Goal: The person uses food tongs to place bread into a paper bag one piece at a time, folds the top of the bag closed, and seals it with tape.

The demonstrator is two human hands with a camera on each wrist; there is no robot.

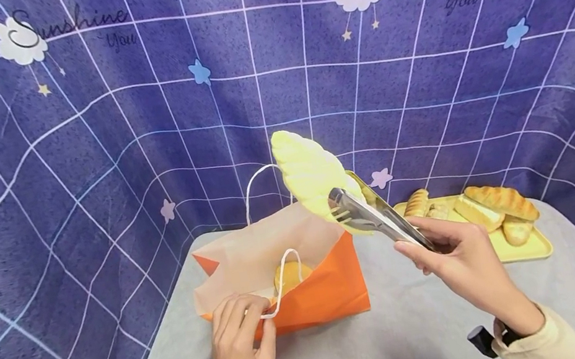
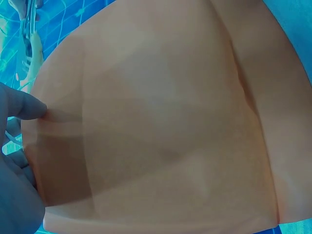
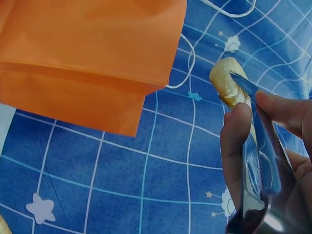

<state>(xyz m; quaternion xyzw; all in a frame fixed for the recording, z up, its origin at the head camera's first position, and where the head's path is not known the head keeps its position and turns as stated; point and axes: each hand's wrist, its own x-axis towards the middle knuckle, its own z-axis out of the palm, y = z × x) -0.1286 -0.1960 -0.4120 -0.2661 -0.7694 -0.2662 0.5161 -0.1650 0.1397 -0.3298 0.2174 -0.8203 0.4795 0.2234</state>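
Observation:
My right hand (image 1: 466, 261) grips metal tongs (image 1: 384, 222) between thumb and fingers. Their tips clamp one end of a pale yellow, ridged croissant-shaped bread (image 1: 308, 170), which is tilted in the air above the right part of a paper bag. Orange outside and pale inside, the bag (image 1: 328, 292) stands with its mouth spread wide. My left hand (image 1: 241, 337) pinches the near rim at its left, and the left wrist view has the thumb and fingers (image 2: 29, 106) on that edge. Inside, a round yellow-orange bread (image 1: 290, 274) shows partly, behind a white handle (image 1: 282, 254).
To the right, a yellow tray (image 1: 536, 250) bears several breads, among them a long ridged loaf (image 1: 500, 201). The table (image 1: 400, 318) is covered in grey. Behind it hangs a purple-blue gridded curtain (image 1: 286, 98). The bag's far handle (image 1: 249, 193) stands up in a loop.

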